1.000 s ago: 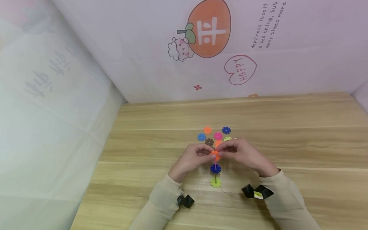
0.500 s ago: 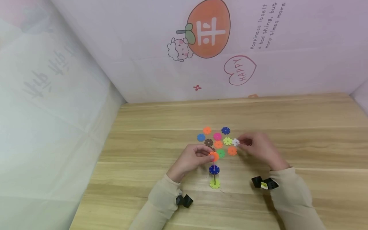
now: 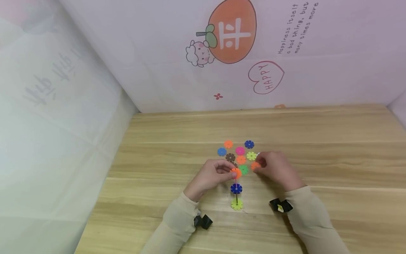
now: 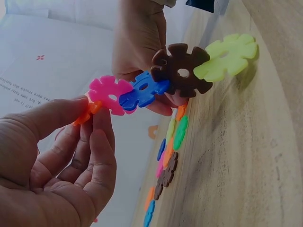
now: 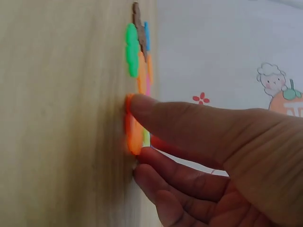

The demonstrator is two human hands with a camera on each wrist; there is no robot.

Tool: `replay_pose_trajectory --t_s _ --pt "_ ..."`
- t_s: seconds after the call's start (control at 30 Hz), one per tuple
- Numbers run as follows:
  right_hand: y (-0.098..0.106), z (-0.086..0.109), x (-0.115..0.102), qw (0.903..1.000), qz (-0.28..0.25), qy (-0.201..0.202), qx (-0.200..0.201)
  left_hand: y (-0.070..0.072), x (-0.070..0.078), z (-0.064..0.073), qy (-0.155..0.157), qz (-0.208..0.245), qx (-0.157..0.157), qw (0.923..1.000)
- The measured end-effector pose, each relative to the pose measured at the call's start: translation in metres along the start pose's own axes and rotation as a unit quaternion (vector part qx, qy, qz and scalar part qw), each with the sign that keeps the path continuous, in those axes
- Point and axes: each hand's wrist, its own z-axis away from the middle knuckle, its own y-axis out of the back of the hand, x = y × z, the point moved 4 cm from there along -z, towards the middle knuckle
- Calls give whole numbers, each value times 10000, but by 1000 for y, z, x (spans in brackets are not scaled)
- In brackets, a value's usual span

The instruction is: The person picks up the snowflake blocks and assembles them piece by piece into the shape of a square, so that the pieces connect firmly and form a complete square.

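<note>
Head view: orange disc [image 3: 238, 173] tops upright disc chain [image 3: 236, 188].

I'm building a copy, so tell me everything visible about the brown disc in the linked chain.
The brown disc is flat, round and plastic-looking, with rim notches and a central hole. It is slotted between the blue disc and the yellow-green disc, touching both. The head view shows it edge-on.
</note>
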Motion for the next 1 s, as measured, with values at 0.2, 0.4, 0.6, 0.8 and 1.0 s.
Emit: replay_pose_trajectory --t_s 0.2,0.4,0.6,0.8,1.0 --pt "-1 1 -3 9999 -53 26 -110 0 2 0 -42 -70 -8 10000" --pt "2 3 -2 9984 -390 317 -260 -1 2 1 -33 -70 -28 10000" --pt "5 7 1 9954 -622 673 -281 -1 3 1 -47 -70 -47 10000" --pt "6 12 -3 9902 -924 1042 -120 -1 1 -1 -53 -58 -57 10000" --pt "8 19 -11 9823 -1179 1455 65 -1 -1 -2 -72 -22 -56 10000"
